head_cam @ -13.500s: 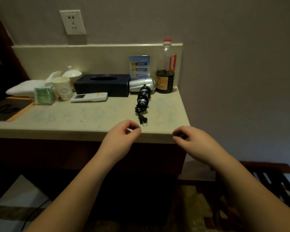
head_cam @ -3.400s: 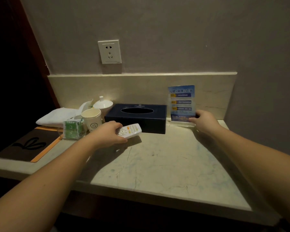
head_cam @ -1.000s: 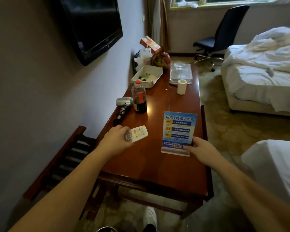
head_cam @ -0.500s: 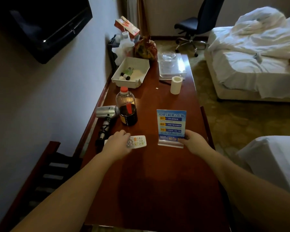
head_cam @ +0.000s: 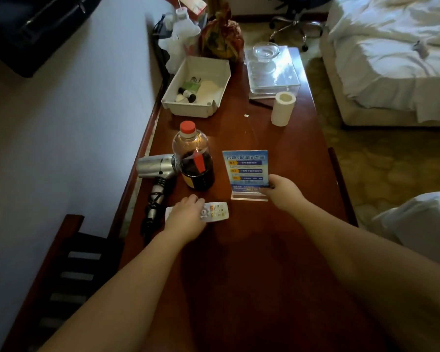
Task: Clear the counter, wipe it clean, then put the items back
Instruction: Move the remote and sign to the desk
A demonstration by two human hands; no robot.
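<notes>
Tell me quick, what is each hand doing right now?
Left hand: fingers curled over the white remote on the wooden table.
Right hand: gripping the blue sign stand at its lower corner.

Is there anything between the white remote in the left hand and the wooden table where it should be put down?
Nothing visible. The white remote control already lies against the dark wooden table, under the left hand.

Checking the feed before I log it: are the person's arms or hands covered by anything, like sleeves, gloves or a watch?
No. Both forearms are bare up to the frame edge, with no sleeves in view. The left hand and right hand wear no gloves, and no watch or rings are visible.
</notes>
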